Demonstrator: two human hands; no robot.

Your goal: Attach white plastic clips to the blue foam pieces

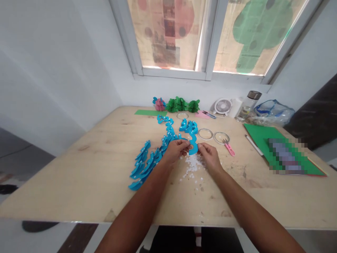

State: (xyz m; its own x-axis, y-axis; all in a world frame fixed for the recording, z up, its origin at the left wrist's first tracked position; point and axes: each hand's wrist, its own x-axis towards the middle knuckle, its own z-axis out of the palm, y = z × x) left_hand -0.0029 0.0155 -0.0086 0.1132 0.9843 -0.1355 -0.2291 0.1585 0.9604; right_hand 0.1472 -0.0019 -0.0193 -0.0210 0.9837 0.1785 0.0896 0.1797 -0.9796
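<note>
A curvy blue paper cutout (pixel 194 147) is held up over the table between my two hands. Its left edge is pinched between the thumb and fingers of my left hand (pixel 177 150). At its right edge, my right hand (pixel 210 155) has thumb and fingertips closed on the paper. Beneath the hands lies a scatter of small white bits (pixel 193 165). Left of my left hand runs a long row of folded blue paper cutouts (pixel 150 163) dotted with small white squares. A smaller group of blue cutouts (pixel 187 125) lies just beyond my hands.
Metal rings (pixel 205 134) and a pink-handled cutter (pixel 229 147) lie to the right. Green sheets (pixel 259 137) with a pen (pixel 254 145) are farther right. Along the wall stand green paper ornaments (pixel 181 104), a small white fan (pixel 222 106) and a glass bottle (pixel 247 107).
</note>
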